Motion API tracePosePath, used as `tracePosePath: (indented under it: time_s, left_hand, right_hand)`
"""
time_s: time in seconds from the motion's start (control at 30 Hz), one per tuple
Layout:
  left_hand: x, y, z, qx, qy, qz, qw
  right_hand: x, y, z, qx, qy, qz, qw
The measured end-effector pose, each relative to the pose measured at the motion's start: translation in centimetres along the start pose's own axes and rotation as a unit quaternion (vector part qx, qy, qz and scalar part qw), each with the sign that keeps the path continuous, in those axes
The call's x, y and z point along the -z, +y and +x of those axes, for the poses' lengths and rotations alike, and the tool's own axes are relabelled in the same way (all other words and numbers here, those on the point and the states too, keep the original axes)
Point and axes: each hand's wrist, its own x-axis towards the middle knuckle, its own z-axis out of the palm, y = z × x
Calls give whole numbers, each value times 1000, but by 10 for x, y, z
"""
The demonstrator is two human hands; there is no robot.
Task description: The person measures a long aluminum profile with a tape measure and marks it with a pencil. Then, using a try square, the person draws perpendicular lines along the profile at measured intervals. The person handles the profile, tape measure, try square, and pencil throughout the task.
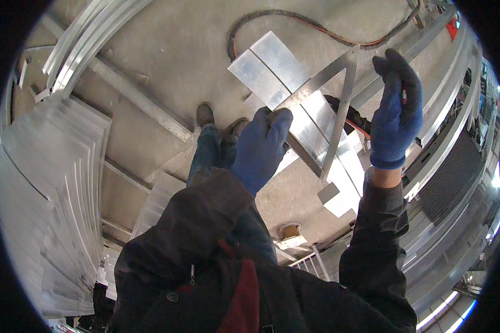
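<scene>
My left hand (263, 145), in a blue glove, is closed on one corner of a triangular metal frame (343, 105) made of flat bars. The frame is held above a shiny metal panel (272, 53) crossed by dark seams. My right hand (397, 114), in a blue glove with dark fingers, is raised to the right of the frame, apart from it. Its fingers are stretched out and nothing plainly sits in them. A tiny red and white spot shows against that glove; I cannot make out what it is.
Stacked metal panels (50, 183) fill the left side. A metal beam (141, 97) lies across the concrete floor (178, 50) beyond my feet. A dark hose (303, 18) with a red line curves at the top. Long metal rails (453, 91) run down the right.
</scene>
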Motion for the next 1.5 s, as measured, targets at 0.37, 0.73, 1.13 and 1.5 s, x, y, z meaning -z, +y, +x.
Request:
tracePosePath:
  time_s: [0.37,0.73,1.13,1.5]
  left_hand:
    - [3,16,-2,59,-23,-28,998]
    - [-1,7,1,-18,5,-3,1000]
    - [-4,8,-3,2,21,3,1000]
    - [-5,1,-2,-16,18,-3,1000]
  right_hand:
    - [-7,-6,-49,-445,-83,175,874]
    - [-10,-5,-69,-464,-123,152,864]
    - [19,-39,-13,-284,-100,133,944]
    - [-41,-24,20,-169,-321,89,928]
